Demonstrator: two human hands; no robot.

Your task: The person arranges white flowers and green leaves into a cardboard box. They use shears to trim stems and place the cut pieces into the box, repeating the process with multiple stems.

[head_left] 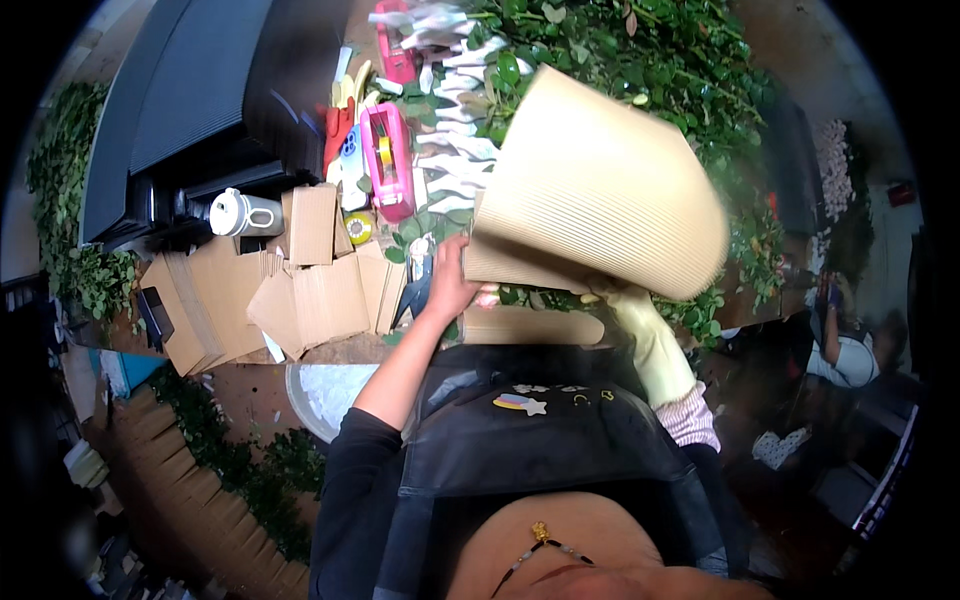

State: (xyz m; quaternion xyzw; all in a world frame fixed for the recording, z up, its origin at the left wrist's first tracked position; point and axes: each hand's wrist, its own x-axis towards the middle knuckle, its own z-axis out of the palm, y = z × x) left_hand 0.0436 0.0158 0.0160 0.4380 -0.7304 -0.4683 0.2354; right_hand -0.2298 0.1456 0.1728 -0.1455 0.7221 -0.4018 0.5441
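A large tan sheet of corrugated cardboard (600,180) curves upward over the table in front of me. My bare left hand (456,280) is closed on its lower left end, thumb toward me. On my right hand (632,318) is a pale yellow glove; it grips the sheet's near edge, with some fingers hidden beneath the cardboard. A small pink bloom (487,296) and green leaves show under the sheet, beside my left hand. Between my forearms, a second piece of tan cardboard (535,326) lies at the table's near edge.
Leafy green stems (690,90) cover the table's far right. White-wrapped bundles (462,140) line up beside a pink tape dispenser (388,162). Further left are flat cardboard pieces (325,300), a white lidded mug (245,213) and black corrugated sheets (200,90). Another person (845,350) is at far right.
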